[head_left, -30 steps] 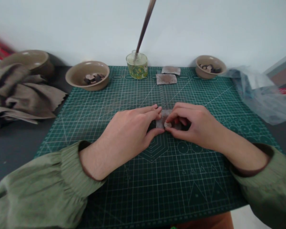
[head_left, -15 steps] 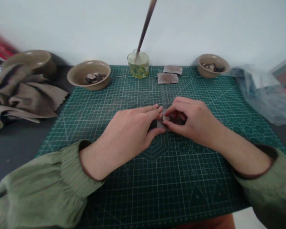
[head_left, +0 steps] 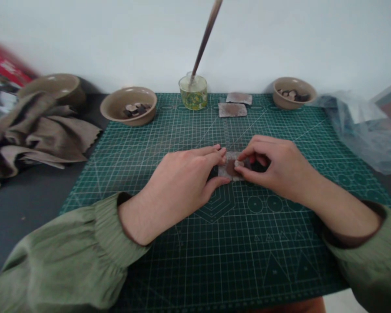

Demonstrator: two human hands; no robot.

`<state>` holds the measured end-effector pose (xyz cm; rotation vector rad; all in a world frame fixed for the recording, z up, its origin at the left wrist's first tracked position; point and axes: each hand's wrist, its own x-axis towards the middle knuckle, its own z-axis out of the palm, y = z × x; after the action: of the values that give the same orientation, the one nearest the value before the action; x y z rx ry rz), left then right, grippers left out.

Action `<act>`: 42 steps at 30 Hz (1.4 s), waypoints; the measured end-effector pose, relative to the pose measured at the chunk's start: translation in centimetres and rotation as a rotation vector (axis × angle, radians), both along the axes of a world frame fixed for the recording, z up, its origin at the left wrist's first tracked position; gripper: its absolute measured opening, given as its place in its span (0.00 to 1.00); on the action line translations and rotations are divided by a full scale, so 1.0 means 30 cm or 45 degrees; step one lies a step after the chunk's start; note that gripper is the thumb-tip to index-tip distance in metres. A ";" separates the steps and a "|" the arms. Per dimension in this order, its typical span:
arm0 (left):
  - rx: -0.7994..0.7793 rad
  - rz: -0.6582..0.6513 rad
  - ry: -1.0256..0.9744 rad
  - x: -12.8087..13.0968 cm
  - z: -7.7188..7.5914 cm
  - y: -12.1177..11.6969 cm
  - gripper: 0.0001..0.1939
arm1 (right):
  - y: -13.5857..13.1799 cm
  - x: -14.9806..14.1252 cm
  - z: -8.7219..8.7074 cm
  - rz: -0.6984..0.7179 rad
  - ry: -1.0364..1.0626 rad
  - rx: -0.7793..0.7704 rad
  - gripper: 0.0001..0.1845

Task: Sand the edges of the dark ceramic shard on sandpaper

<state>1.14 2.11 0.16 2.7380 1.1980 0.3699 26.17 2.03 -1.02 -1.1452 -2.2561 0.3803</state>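
Observation:
A small flat rectangular piece (head_left: 230, 169), grey at its margins with a brown middle, lies on the green cutting mat (head_left: 202, 256). My left hand (head_left: 185, 180) holds it at the left side, thumb on the near edge and fingertips at the far edge. Between the thumb and index finger of my right hand (head_left: 273, 165) is a small pale pebble-like piece (head_left: 239, 163), against or just over the brown area. The right end of the rectangle is partly hidden by these fingers.
Two similar rectangular pieces (head_left: 232, 110) lie farther back. A glass cup (head_left: 193, 96) holds a long brush-like stick (head_left: 207, 38). Bowls with small dark and pale pieces stand at left (head_left: 112, 104) and right (head_left: 282, 99). A brown cloth (head_left: 52, 134) and clear plastic bag (head_left: 361, 134) flank the mat.
My right hand, pinching the pale piece, has shifted right from my left fingertips, uncovering more of the brown middle. My left hand stays on the rectangle; the whole view has shifted slightly.

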 end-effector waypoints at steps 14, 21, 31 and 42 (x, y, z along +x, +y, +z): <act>0.004 -0.005 0.000 -0.003 0.001 0.000 0.22 | -0.002 0.001 -0.001 0.124 0.046 -0.062 0.03; -0.003 0.016 0.000 -0.003 0.001 0.001 0.20 | 0.000 -0.007 0.004 0.091 0.025 -0.004 0.03; -0.007 0.019 -0.009 -0.004 -0.008 0.004 0.20 | 0.003 -0.010 0.007 0.136 0.034 -0.056 0.03; -0.021 -0.150 -0.631 0.018 0.013 0.000 0.32 | -0.034 0.004 0.038 -0.023 1.000 -0.660 0.08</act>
<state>1.69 2.11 0.55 2.4672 0.8966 0.9464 26.28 1.01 0.13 -0.9980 -1.4819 1.2197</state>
